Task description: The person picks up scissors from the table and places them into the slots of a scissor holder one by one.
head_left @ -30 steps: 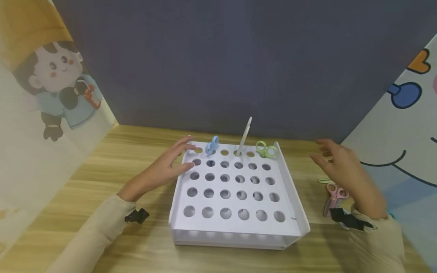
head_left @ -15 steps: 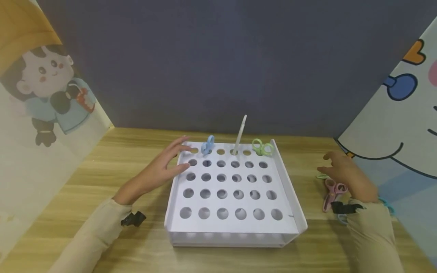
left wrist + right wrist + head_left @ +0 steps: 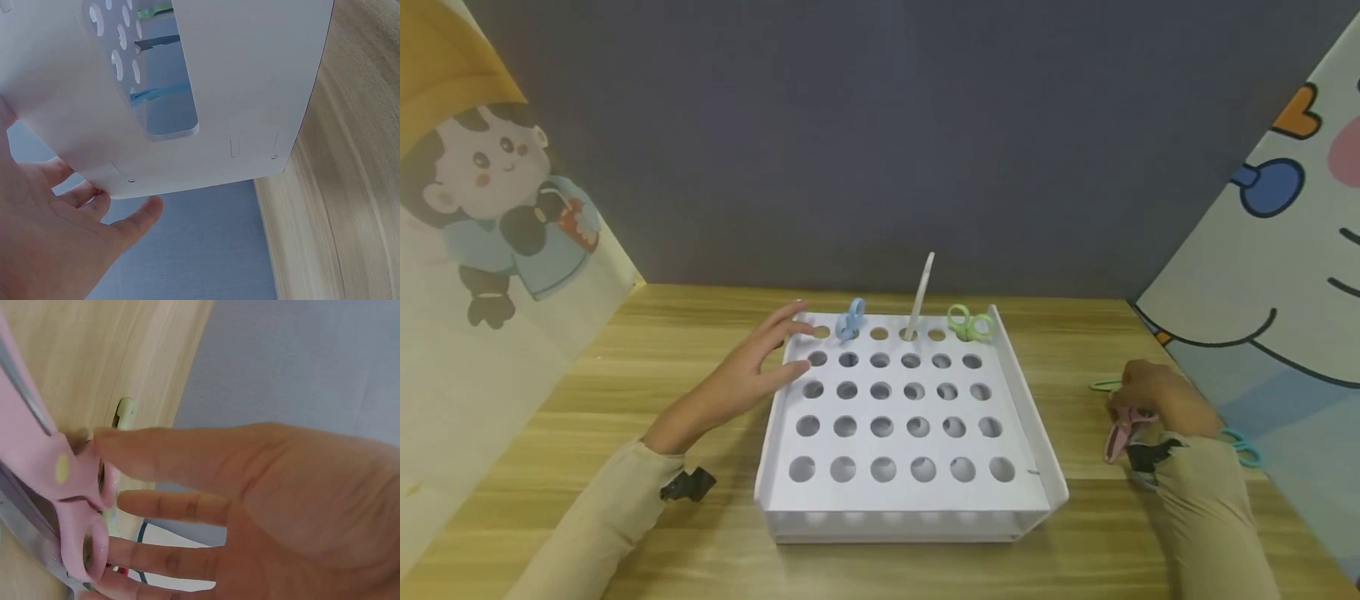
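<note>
A white rack with rows of round holes [image 3: 862, 408] stands on the wooden table. My left hand [image 3: 733, 385] rests at its far left edge, thumb and fingers spread; in the left wrist view some fingertips touch the white side panel [image 3: 250, 81]. In the back row sit blue scissors [image 3: 851, 321], white scissors [image 3: 921, 296] seen edge-on, and green-handled scissors [image 3: 969, 325]. To the right, my right hand [image 3: 1167, 400] is over pink scissors [image 3: 37, 440] lying on the table. Its thumb and extended fingers are at the handle loops; a firm grip is not visible.
Near the right hand lie a pale green-handled item [image 3: 1105, 385], teal handle loops [image 3: 1243, 447] and a light blue loop [image 3: 1142, 481] partly under the wrist. A dark grey panel [image 3: 880, 150] stands behind the table, with cartoon-printed walls [image 3: 1273, 275] on both sides.
My right hand has come down and nearer to me onto the pink scissors' handles. The left hand stays at the rack's edge; the whole view has shifted slightly.
</note>
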The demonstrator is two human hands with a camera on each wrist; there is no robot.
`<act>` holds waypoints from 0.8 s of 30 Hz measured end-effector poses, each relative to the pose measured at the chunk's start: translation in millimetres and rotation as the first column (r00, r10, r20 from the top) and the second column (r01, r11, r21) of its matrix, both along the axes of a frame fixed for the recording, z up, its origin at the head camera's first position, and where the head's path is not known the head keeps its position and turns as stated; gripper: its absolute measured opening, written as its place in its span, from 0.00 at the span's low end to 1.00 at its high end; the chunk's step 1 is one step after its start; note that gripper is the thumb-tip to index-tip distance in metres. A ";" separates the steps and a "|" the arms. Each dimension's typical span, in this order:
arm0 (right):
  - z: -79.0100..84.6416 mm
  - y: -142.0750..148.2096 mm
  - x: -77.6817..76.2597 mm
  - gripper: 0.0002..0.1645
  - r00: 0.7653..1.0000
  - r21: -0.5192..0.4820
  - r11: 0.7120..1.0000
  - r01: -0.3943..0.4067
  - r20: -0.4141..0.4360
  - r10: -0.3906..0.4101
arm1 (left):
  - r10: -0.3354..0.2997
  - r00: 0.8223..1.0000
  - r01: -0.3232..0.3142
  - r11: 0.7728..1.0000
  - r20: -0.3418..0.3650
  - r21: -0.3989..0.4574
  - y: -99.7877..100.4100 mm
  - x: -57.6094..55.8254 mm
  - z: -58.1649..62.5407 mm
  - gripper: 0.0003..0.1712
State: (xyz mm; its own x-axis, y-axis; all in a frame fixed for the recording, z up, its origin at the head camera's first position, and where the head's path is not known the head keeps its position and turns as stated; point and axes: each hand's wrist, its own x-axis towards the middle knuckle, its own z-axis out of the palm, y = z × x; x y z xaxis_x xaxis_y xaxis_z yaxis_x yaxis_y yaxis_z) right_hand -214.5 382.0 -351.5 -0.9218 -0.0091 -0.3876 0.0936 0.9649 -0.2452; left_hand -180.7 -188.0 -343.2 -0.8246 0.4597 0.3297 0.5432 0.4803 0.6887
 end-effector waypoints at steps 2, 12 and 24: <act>-1.7 -0.3 1.5 0.17 1.000 -0.022 1.000 -0.009 -0.011 0.009 | 0.001 1.000 -0.001 1.000 -0.001 -0.001 -0.5 -0.2 -0.5 0.23; -19.7 -15.2 -10.4 0.23 0.978 -0.053 0.996 -0.073 -0.201 0.061 | 0.007 1.000 -0.007 1.000 0.013 0.007 -0.9 -0.3 -2.2 0.22; -27.6 -32.6 -15.4 0.25 0.961 0.023 0.997 -0.080 -0.265 0.083 | 0.009 1.000 -0.009 1.000 -0.006 0.001 -1.2 -1.4 -2.4 0.21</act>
